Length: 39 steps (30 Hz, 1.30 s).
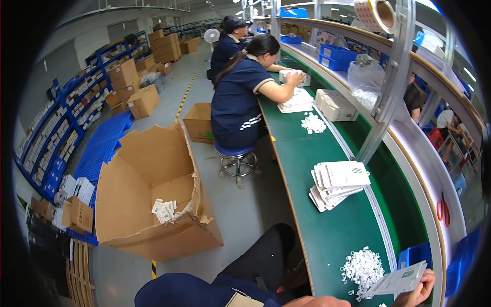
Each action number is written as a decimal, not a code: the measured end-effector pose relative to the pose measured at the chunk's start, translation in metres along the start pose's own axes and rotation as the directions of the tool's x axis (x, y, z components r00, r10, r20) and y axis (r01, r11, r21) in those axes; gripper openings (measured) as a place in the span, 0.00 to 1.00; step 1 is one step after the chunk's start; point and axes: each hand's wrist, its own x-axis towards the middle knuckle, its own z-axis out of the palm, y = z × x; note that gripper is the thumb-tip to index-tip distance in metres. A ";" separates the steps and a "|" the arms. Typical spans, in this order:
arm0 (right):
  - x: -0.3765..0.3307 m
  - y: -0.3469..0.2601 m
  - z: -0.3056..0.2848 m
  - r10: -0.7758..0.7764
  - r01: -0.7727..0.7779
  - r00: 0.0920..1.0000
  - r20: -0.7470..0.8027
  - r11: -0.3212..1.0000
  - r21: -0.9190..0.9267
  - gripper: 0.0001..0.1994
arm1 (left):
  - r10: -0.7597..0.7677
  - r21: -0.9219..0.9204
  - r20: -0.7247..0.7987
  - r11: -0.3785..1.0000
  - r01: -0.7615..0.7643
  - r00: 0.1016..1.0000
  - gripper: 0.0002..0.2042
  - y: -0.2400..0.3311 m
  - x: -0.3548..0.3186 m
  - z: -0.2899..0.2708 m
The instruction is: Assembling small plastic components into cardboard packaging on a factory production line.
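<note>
Here, our right hand (422, 286) pinches a flat white packet (395, 282) by its right end, tilted beside a heap of small white pieces (362, 267) on the green bench (302, 153). Our left hand (319, 302) shows only in part at the lower edge; we cannot tell whether it grips anything. We probably do best with a light edge grip, sparing the thin packet a bend and leaving the loose pieces unscattered. The packet looks smooth and rectangular, the pieces like looped plastic; the white stack (338, 176) lies unevenly fanned.
</note>
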 end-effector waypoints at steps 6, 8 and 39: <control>0.000 0.009 0.007 -0.004 0.003 0.999 0.033 1.000 0.025 0.05 | 0.033 0.133 0.068 0.990 -0.042 0.997 0.20 0.021 0.037 -0.029; 0.002 -0.001 0.021 -0.029 0.029 1.000 0.002 0.999 -0.024 0.04 | 0.042 0.193 0.103 0.979 -0.061 0.994 0.21 0.032 0.050 -0.043; 0.003 -0.002 0.012 -0.056 0.056 0.998 0.004 0.996 -0.073 0.04 | 0.087 0.368 0.153 0.919 -0.139 0.984 0.33 0.101 0.125 -0.103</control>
